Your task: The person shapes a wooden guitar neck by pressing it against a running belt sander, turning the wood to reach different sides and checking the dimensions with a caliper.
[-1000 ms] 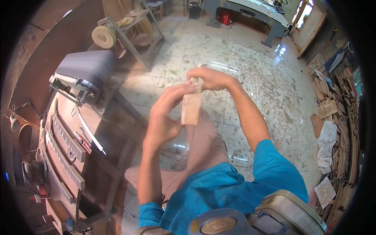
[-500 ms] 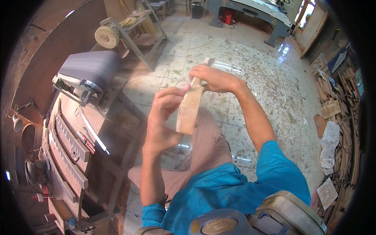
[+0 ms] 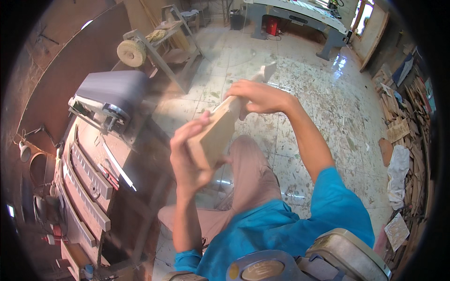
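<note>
A pale shaped piece of wood (image 3: 214,134) is held up over my lap, slanting away from me. Its near end is a wide block; the far part narrows and ends in a flared tip (image 3: 267,71). My left hand (image 3: 191,154) grips the block end, fingers along its left side and thumb by the lower right edge. My right hand (image 3: 260,97) is wrapped around the narrow part, covering that stretch of the wood. To the left, apart from both hands, stands a belt sander (image 3: 110,91) with a grey belt that looks blurred.
Below the sander, a workbench (image 3: 97,150) carries curved slotted bars (image 3: 91,174), a white strip and red-handled tools. A buffing wheel (image 3: 131,53) stands on a frame behind. Scrap wood (image 3: 415,140) is piled along the right wall. A large machine table (image 3: 300,18) stands at the back.
The wood has turned and tilted, its block end swinging left and its flared tip moving right. My left hand has shifted with it and closed around the block end.
</note>
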The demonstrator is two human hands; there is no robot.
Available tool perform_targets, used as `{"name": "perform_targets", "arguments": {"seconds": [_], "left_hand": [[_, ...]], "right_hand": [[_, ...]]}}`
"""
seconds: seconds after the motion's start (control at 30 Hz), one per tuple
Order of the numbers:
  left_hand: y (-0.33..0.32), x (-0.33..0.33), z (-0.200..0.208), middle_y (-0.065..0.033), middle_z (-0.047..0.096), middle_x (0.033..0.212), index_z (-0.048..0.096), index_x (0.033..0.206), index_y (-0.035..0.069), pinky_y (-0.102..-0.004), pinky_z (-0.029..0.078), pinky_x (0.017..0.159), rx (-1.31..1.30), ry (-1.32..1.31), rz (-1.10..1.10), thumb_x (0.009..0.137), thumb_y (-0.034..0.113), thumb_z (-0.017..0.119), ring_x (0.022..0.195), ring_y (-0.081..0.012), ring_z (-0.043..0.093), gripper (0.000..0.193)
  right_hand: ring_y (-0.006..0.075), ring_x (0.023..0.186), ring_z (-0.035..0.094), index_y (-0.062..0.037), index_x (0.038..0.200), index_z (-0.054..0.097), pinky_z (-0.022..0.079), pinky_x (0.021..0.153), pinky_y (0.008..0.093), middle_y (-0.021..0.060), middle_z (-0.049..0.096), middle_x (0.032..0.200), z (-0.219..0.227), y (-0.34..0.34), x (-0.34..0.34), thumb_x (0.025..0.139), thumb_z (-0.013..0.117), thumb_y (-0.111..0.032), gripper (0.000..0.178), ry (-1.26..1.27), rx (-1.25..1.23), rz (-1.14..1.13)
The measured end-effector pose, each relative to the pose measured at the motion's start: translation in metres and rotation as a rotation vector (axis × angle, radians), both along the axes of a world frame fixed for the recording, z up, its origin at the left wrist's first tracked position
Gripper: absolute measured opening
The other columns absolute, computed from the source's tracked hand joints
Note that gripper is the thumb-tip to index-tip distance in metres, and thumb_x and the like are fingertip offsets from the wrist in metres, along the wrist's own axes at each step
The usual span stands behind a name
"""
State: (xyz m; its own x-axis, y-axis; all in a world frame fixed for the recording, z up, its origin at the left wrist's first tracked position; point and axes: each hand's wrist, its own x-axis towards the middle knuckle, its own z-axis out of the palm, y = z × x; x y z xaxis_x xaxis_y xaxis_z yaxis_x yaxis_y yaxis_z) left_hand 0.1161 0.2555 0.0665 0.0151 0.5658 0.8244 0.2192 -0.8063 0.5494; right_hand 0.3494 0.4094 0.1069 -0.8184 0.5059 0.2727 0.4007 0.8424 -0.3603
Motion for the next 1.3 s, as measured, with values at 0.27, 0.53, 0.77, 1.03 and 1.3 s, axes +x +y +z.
{"name": "perform_targets", "arguments": {"seconds": [0.27, 0.53, 0.77, 1.03, 1.3], "left_hand": [[-0.024, 0.014, -0.001, -0.0169, 0.046, 0.133, 0.029, 0.134, 0.006, -0.0609, 0.056, 0.105, 0.109, -0.426, 0.244, 0.067, 0.060, 0.089, 0.125, -0.0497, 0.059, 0.105], [-0.030, 0.015, -0.072, -0.0149, 0.053, 0.132, 0.037, 0.135, 0.004, -0.0417, 0.046, 0.113, -0.251, -0.788, 0.130, 0.090, 0.019, 0.083, 0.126, -0.0262, 0.058, 0.066], [-0.029, 0.002, -0.087, -0.0120, 0.061, 0.119, 0.048, 0.128, 0.000, -0.0363, 0.053, 0.094, -0.587, -0.795, 0.110, 0.091, 0.030, 0.082, 0.109, -0.0213, 0.064, 0.058], [-0.021, -0.011, -0.038, -0.0188, 0.069, 0.114, 0.056, 0.128, -0.003, -0.0390, 0.053, 0.089, -0.542, -0.121, 0.447, 0.086, 0.030, 0.082, 0.106, -0.0279, 0.069, 0.059], [0.010, -0.028, 0.003, -0.0259, 0.070, 0.103, 0.057, 0.116, -0.005, -0.0465, 0.053, 0.086, -0.707, -0.149, 0.515, 0.072, 0.033, 0.084, 0.095, -0.0383, 0.070, 0.064]], "right_hand": [[0.0328, 0.115, 0.062, 0.0040, 0.138, 0.048, 0.050, 0.106, 0.0477, 0.0193, 0.059, 0.129, -0.086, -0.036, -0.028, 0.103, 0.035, -0.069, 0.082, 1.497, -1.028, -0.351], [0.0303, 0.090, 0.068, -0.0017, 0.112, 0.053, 0.059, 0.083, 0.0477, 0.0158, 0.064, 0.102, -0.056, -0.007, -0.080, 0.109, 0.022, -0.063, 0.069, 1.739, -1.084, -0.158], [0.0207, 0.069, 0.060, -0.0069, 0.098, 0.053, 0.052, 0.066, 0.0364, 0.0088, 0.056, 0.076, 0.012, 0.001, -0.102, 0.107, 0.031, -0.067, 0.064, 1.558, -0.738, -0.072], [0.0192, 0.072, 0.056, -0.0045, 0.102, 0.053, 0.048, 0.068, 0.0369, 0.0079, 0.055, 0.090, 0.069, 0.021, -0.136, 0.108, 0.043, -0.055, 0.052, 1.450, -0.603, 0.291], [0.0208, 0.078, 0.055, -0.0017, 0.115, 0.052, 0.048, 0.071, 0.0354, 0.0117, 0.056, 0.098, 0.126, 0.028, -0.190, 0.109, 0.042, -0.053, 0.052, 1.227, -0.573, 0.522]]}}
